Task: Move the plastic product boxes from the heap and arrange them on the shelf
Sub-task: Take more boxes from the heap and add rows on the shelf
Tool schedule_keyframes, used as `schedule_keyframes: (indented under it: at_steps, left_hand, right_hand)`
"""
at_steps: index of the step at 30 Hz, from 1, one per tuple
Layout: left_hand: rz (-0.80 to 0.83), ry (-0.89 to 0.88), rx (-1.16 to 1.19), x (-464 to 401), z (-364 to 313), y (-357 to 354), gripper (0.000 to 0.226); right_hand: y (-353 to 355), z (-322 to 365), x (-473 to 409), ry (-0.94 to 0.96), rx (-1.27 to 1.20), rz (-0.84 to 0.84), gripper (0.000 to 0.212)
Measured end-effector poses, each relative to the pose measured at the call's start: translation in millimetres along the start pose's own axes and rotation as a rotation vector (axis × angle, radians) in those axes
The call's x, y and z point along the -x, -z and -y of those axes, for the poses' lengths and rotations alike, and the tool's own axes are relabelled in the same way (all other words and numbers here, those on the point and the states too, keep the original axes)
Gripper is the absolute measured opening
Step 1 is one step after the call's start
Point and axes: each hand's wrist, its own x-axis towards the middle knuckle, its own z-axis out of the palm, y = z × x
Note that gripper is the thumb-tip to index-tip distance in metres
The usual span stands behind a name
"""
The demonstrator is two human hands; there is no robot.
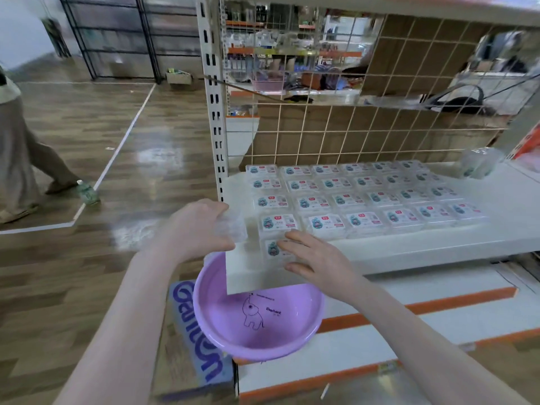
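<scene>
**Boxes going onto the white shelf, front-left corner**

Fingers point(287, 244) of the right hand point(317, 260) lie fairly straight across the top of a clear plastic box point(273, 250) at the front-left corner of the shelf point(438, 247), with the thumb low at the box's near side; they press on it rather than wrap around it. The left hand point(200, 229) is curled around another clear box point(233, 226), gripping it just off the shelf's left edge, tilted and blurred, so its label cannot be read.

Behind the two hands, rows of matching boxes point(362, 194) cover the left and middle of the shelf in a neat grid, labels facing up, each showing a small blue cartoon figure and a red tag. The box under the right hand sits alone in front of the nearest full row, touching it or nearly so. A loose clear bundle point(479, 163) of what looks like the same product rests at the back right of the shelf, near the wire grid panel point(350, 135).

Below the shelf's front-left corner stands a purple basin point(260, 323) with an elephant drawing inside; it sits on a cardboard carton point(193, 340) printed with blue letters. To the far left, on the wood-pattern floor point(102, 141), another person point(17, 159) walks past, with a small bottle point(87, 192) standing on the floor nearby.
</scene>
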Motion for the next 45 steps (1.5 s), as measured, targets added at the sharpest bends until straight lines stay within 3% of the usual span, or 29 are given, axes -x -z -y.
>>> schedule_keyframes:
  at_steps: [6,12,16,22,28,45]
  left_hand:
    - [0.02,-0.017,0.005,6.0,-1.7,-3.3,0.073]
    - [0.023,0.018,-0.011,4.2,-24.5,-8.9,0.061]
    - [0.01,0.015,-0.034,-7.3,-54.5,-16.2,0.068]
    - [-0.002,0.045,-0.028,-33.0,-119.2,-35.0,0.061]
    - [0.004,0.096,-0.026,-56.7,-162.7,-56.8,0.078]
    - [0.079,0.025,0.002,-72.2,-178.8,-80.1,0.079]
  right_hand:
    - [8.6,-11.5,7.8,-0.12,0.021,-0.028,0.041]
    - [39.4,-61.0,20.9,-0.243,0.154,-0.027,0.042]
    - [56.9,-100.8,24.4,-0.266,0.192,-0.036,0.039]
    - [82.5,-167.1,27.9,-0.26,0.194,-0.059,0.036]
    - [90.2,-216.6,21.9,-0.185,0.17,-0.055,0.036]
    - [73.9,-234.1,24.8,-0.104,0.116,-0.273,0.024]
